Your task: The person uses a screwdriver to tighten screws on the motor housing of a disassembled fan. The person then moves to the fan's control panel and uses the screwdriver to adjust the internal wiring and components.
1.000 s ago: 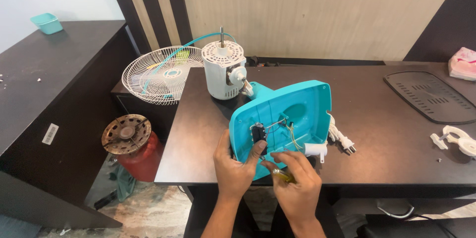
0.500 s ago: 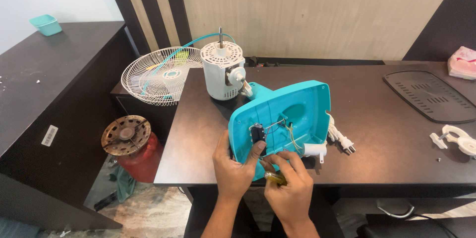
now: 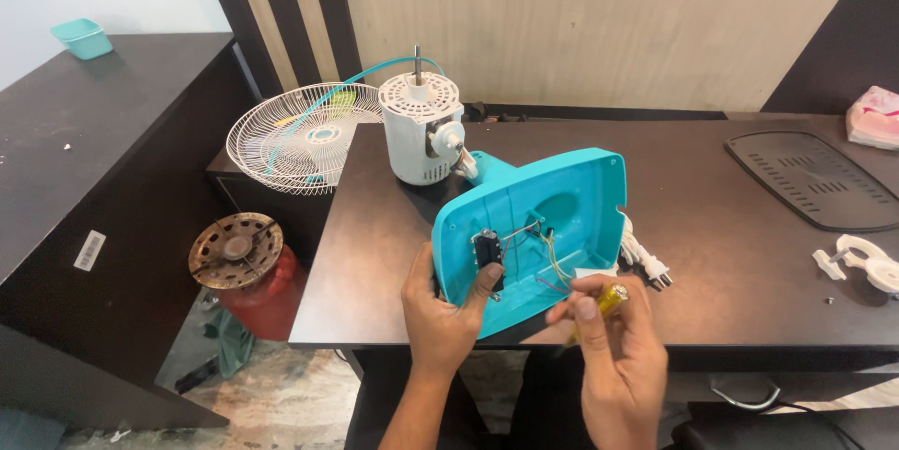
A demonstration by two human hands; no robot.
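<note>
A white rectangular label [image 3: 90, 250] sits on the dark cabinet [image 3: 84, 150] at far left; a pink package [image 3: 876, 117] lies at the counter's [image 3: 712, 225] far right corner. I see the turquoise fan base [image 3: 534, 235] tilted upright at the counter's near edge, its open underside toward me. My left hand [image 3: 448, 311] grips its left rim, thumb on the black switch block [image 3: 488, 250]. My right hand [image 3: 618, 356] has its fingers clamped on a yellow-handled screwdriver [image 3: 607, 300] just beside the base's lower edge.
</note>
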